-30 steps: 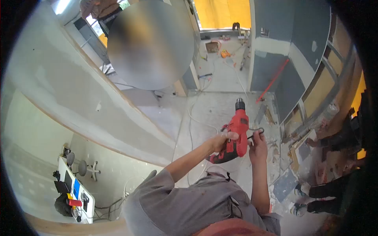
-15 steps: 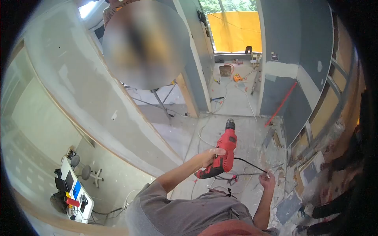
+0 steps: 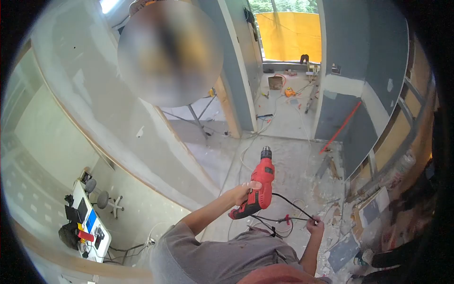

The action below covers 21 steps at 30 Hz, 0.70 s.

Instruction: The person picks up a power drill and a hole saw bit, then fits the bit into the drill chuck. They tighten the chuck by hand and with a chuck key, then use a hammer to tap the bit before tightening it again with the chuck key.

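Observation:
A red and black power drill (image 3: 263, 182) is in my left hand (image 3: 247, 191), with my fingers wrapped around its body near the handle. The drill's chuck points up and away from me, and no bit can be made out in it. My right hand (image 3: 315, 226), out to the right, is closed on the drill's black power cord (image 3: 292, 202). Between my hands the cord runs in a slack line, and further loops of it hang in front of my shirt. A small red piece (image 3: 287, 219) sits on the cord.
Plaster rubble and broken board (image 3: 343, 251) lie at right. A red bar (image 3: 341, 127) leans on the grey wall. Tools and an orange object (image 3: 289, 92) are on the floor ahead. A white table (image 3: 101, 244) holds various items at left. A blurred circle covers someone upper left.
The drill in my left hand has shifted slightly left and down. My right hand has moved a little left and lower with the cord. The view has tilted slightly.

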{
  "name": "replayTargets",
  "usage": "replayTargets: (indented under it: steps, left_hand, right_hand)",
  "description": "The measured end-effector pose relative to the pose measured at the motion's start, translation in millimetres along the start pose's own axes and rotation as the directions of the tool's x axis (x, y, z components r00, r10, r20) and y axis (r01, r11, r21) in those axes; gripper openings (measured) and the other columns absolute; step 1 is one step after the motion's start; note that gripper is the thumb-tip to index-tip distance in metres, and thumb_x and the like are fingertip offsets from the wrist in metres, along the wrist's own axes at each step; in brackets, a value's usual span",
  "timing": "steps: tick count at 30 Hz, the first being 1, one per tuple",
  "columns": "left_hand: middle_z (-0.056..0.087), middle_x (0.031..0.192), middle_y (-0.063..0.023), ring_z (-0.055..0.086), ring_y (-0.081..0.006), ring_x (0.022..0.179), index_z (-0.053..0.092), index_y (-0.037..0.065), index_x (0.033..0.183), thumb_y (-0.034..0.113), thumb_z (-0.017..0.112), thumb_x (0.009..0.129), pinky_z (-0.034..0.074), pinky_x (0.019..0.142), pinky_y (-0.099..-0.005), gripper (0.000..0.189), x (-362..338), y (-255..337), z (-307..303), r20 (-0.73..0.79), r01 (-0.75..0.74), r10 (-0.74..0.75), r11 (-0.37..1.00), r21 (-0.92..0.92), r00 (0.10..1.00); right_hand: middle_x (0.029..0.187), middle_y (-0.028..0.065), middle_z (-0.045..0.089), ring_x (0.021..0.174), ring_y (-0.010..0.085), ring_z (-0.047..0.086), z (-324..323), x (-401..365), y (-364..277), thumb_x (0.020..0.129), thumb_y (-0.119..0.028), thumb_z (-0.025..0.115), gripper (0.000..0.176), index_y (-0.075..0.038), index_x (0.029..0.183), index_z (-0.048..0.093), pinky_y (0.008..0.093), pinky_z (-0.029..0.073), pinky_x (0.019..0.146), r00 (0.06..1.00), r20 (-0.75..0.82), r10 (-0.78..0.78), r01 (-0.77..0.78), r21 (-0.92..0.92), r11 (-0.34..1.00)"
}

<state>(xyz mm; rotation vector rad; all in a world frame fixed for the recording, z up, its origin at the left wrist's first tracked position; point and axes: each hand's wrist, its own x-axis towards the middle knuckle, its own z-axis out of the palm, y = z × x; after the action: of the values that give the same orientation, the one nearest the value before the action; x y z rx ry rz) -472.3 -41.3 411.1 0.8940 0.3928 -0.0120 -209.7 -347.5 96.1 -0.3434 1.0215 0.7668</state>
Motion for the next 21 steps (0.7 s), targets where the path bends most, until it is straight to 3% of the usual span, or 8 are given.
replayTargets:
  steps: [6,7,9,11,12,15,19,21]
  left_hand:
    - [0.068,0.105,-0.0046,0.067,-0.0181,0.095,0.059,0.007,0.122,0.044,0.080,0.073,0.054,0.089,-0.0358,0.065,-3.3,1.8,-17.2,-0.019,-0.030,0.030,0.999,-0.014,0.999]
    - [0.068,0.106,-0.0049,0.067,-0.0185,0.095,0.058,0.007,0.122,0.044,0.080,0.073,0.054,0.090,-0.0361,0.065,-8.2,7.3,-19.6,0.002,-0.032,0.032,0.999,0.005,0.999]
    - [0.068,0.107,-0.0052,0.067,-0.0189,0.095,0.058,0.007,0.123,0.044,0.080,0.073,0.054,0.090,-0.0363,0.066,-13.5,12.2,-24.8,0.025,-0.033,0.032,0.999,0.025,0.999]
    - [0.068,0.107,-0.0057,0.068,-0.0197,0.095,0.059,0.007,0.122,0.044,0.080,0.073,0.054,0.090,-0.0365,0.065,-14.9,14.3,-39.9,-0.086,-0.049,0.051,0.999,0.018,0.995]
    - [0.069,0.107,-0.0062,0.068,-0.0206,0.094,0.059,0.007,0.121,0.043,0.079,0.074,0.055,0.090,-0.0368,0.063,-22.5,21.1,-37.0,-0.080,-0.094,0.096,0.995,0.027,0.992]
    - [0.066,0.110,-0.0151,0.066,-0.0331,0.109,0.052,0.004,0.126,0.050,0.079,0.072,0.055,0.092,-0.0436,0.076,-20.1,24.8,-55.0,-0.080,-0.163,0.167,0.985,0.047,0.983]
    - [0.067,0.106,-0.0142,0.066,-0.0335,0.107,0.052,0.003,0.124,0.048,0.081,0.070,0.055,0.091,-0.0436,0.075,-22.8,24.5,-54.6,-0.090,-0.122,0.122,0.993,-0.002,0.988]
    - [0.067,0.107,-0.0150,0.066,-0.0334,0.105,0.052,0.003,0.124,0.047,0.082,0.070,0.056,0.090,-0.0433,0.075,-19.6,19.5,-66.7,-0.113,-0.118,0.118,0.993,0.005,0.987]
  right_hand:
    - [0.079,0.0075,0.065,0.069,0.0185,0.062,-10.3,35.9,-39.4,0.093,-0.004,0.051,0.015,0.001,0.097,0.065,0.0326,0.054,0.067,0.945,0.292,0.147,-0.268,0.436,0.859]
    - [0.079,0.0077,0.064,0.067,0.0187,0.062,-54.1,128.9,-71.7,0.093,-0.003,0.051,0.015,0.001,0.098,0.065,0.0326,0.054,0.064,0.918,0.391,-0.068,0.015,0.137,0.991]
    - [0.078,0.0082,0.062,0.064,0.0190,0.060,-106.9,221.1,-96.0,0.092,-0.002,0.051,0.016,0.001,0.100,0.065,0.0326,0.055,0.058,0.701,0.521,-0.487,0.705,-0.403,0.584]
    - [0.076,0.0077,0.061,0.063,0.0189,0.060,-103.0,175.0,-111.3,0.090,0.000,0.050,0.017,0.002,0.098,0.065,0.0315,0.055,0.059,0.977,0.135,-0.165,0.099,0.394,0.914]
    - [0.075,0.0074,0.061,0.063,0.0188,0.060,-94.2,124.4,-109.6,0.089,0.001,0.050,0.017,0.003,0.097,0.065,0.0309,0.055,0.060,0.997,-0.074,0.016,0.046,0.763,0.644]
    - [0.079,0.0076,0.059,0.071,0.0204,0.061,-115.1,80.6,-104.5,0.098,-0.010,0.046,0.023,0.005,0.108,0.061,0.0312,0.057,0.063,0.939,0.286,-0.192,0.061,0.410,0.910]
    - [0.108,0.0182,0.068,0.088,0.0233,0.064,-114.4,83.1,-124.1,0.103,-0.018,0.040,0.038,0.010,0.122,0.056,0.0343,0.059,0.067,0.918,0.291,-0.268,0.144,0.386,0.911]
    - [0.121,0.0234,0.064,0.093,0.0258,0.063,-112.4,69.3,-124.6,0.106,-0.024,0.037,0.045,0.011,0.132,0.048,0.0358,0.059,0.068,0.848,0.368,-0.382,0.403,0.023,0.915]
